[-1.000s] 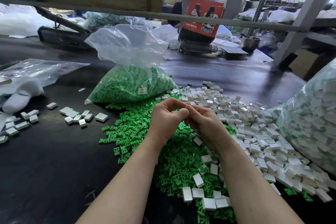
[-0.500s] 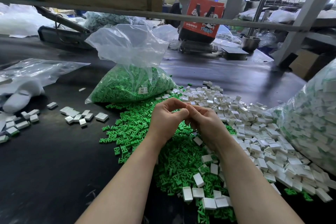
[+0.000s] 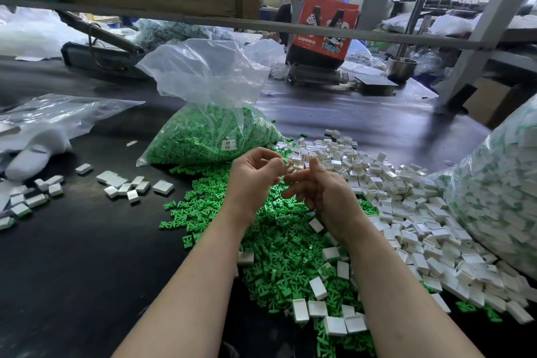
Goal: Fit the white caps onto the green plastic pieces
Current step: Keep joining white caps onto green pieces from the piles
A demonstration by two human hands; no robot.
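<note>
Left hand (image 3: 251, 176) fingers (image 3: 276, 164) pinch green piece (image 3: 284, 160).

Open dark tabletop (image 3: 72, 270) on the left, easy to pass there. Green pieces (image 3: 276, 241) and white caps (image 3: 406, 206) crowd the middle and right, with bags (image 3: 209, 125) behind and beside.

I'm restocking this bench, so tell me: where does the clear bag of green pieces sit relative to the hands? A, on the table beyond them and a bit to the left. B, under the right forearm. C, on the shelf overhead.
A: the clear bag of green pieces stands on the dark table beyond the left hand and right hand, slightly left.
</note>
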